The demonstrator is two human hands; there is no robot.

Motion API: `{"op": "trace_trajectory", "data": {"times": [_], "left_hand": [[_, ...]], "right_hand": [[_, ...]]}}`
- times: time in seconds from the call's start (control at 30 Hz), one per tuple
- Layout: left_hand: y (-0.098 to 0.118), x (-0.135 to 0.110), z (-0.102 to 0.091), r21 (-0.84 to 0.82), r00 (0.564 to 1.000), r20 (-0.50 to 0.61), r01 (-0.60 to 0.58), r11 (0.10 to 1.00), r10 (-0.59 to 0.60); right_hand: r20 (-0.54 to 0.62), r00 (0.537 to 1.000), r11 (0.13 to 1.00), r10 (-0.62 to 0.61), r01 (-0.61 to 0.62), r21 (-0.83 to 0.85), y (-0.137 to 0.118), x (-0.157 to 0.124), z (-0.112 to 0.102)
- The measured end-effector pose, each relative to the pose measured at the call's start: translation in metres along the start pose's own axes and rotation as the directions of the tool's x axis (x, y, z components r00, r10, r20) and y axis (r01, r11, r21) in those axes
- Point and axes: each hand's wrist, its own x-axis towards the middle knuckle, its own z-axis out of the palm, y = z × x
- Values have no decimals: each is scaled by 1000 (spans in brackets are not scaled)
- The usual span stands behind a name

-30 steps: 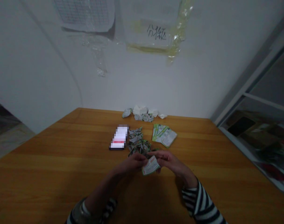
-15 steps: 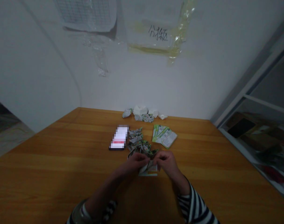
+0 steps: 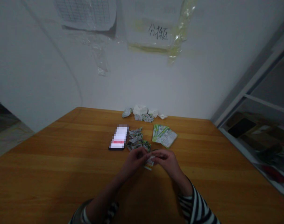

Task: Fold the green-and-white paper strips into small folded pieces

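Observation:
My left hand (image 3: 136,158) and my right hand (image 3: 164,159) meet above the wooden table, fingertips nearly touching. Between them they pinch a small printed paper (image 3: 149,164), white with an orange strip along its lower end. Its upper part is hidden by my fingers. Just beyond my hands lie several folded and crinkled printed papers (image 3: 136,138), green, white and dark, in a loose row. Flat printed leaflets (image 3: 164,136) in green and white overlap past my right hand.
A phone (image 3: 119,137) with a lit, blurred screen lies left of the folded papers. White crumpled tissues (image 3: 140,110) and crumpled printed paper (image 3: 147,117) sit by the wall. Taped sheets (image 3: 158,32) hang above. A shelf (image 3: 251,130) stands at the right, beyond the table's edge (image 3: 235,147).
The paper in my hands has become narrower, and less of it shows below my fingers. Both hands have drawn closer together and moved slightly away from me.

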Motion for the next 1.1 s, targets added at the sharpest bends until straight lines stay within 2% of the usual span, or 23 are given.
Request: {"op": "trace_trajectory", "data": {"times": [0.13,0.33,0.43,0.5,0.57,0.63,0.77,0.93,1.1], "left_hand": [[2,-1,1,35,998,-50,-23,999,25],[0,-3,2,127,995,-86,-42,991,53],[-2,-4,1,142,996,-68,-54,988,64],[-2,-4,1,142,997,-43,-60,988,67],[-1,-5,1,145,998,-19,-63,987,67],[-1,-5,2,167,997,-17,-70,983,74],[-3,-5,5,222,993,-58,-90,971,105],[-2,-5,6,252,990,-72,-99,963,120],[-2,-8,11,372,976,-108,-137,918,189]], "right_hand": [[31,999,998,43,-44,33,0,1,-3],[17,1000,999,-10,10,-53,-2,-1,0],[17,993,976,-114,115,-183,-10,-4,-1],[42,975,929,-220,222,-296,-15,-6,-1],[57,960,889,-275,276,-365,-17,-7,-1],[18,971,910,-239,230,-343,-15,-7,0],[-65,994,982,-84,72,-175,-5,-3,2],[-115,986,976,-123,99,-195,-8,-2,1],[-213,971,968,-107,52,-247,-9,-1,2]]}}
